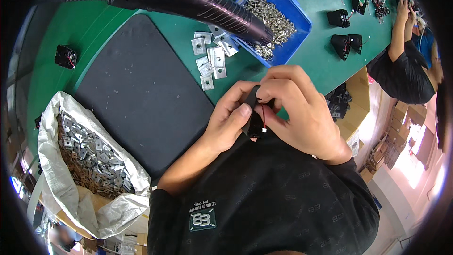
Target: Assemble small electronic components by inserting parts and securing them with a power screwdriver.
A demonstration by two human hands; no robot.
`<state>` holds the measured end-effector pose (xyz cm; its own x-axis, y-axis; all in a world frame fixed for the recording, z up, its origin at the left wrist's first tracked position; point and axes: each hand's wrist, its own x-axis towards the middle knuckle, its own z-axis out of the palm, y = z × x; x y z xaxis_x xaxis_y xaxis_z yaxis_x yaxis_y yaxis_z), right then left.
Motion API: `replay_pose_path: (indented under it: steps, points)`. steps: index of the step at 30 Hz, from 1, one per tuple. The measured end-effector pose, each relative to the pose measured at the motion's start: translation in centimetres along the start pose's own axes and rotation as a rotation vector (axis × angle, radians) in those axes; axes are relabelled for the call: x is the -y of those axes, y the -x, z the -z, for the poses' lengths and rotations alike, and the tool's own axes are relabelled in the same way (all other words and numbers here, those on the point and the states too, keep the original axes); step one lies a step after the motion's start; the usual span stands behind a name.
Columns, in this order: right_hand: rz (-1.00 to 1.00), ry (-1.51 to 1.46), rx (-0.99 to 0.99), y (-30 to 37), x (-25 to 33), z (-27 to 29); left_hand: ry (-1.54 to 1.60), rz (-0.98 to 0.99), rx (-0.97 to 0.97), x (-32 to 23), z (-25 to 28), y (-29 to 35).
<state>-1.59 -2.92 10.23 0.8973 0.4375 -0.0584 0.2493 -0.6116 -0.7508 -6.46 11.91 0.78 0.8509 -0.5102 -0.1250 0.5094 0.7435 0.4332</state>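
Note:
A black plastic housing (255, 125) is held between both hands, close to my chest. A thin red and black wire with a small white connector (264, 131) hangs from it. My left hand (230, 115) is closed on the housing's left side, thumb pressed along it. My right hand (302, 108) is closed over its top right edge with bent fingers, which hide part of it. Just beyond the hands lie several square metal clip plates (216, 57) with holes. Past them stands a blue bin (302, 42) filled with small screws (276, 21).
A black power screwdriver (188, 4) reaches across the top toward the bin. Left of my hands lies a black mat (146, 89), with a white sack (96, 219) of metal clips nearer. More wired housings (339, 18) stand far right, near a cardboard box (359, 95) and a co-worker (403, 73).

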Motion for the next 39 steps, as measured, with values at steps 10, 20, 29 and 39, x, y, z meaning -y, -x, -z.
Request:
replay_pose_path:
  steps: [10, 20, 29, 39]
  points:
    - [0.181, 0.016, 0.108, 0.4, -2.2, 1.5, -0.401, -0.058, -0.033, 0.5, 0.0, 0.3]
    - [0.203, -0.299, 0.232, -0.9, -5.2, 6.1, -0.993, 0.069, -0.012, -4.4, -5.3, -0.5]
    - [-0.281, -0.168, -0.498, -0.8, -23.1, 20.0, -1.741, -0.518, -0.885, -14.9, -1.4, -1.3]
    - [-0.505, -0.014, -0.346, -1.9, -30.7, 21.6, -2.075, -0.563, -1.188, -20.3, 4.4, -1.8]
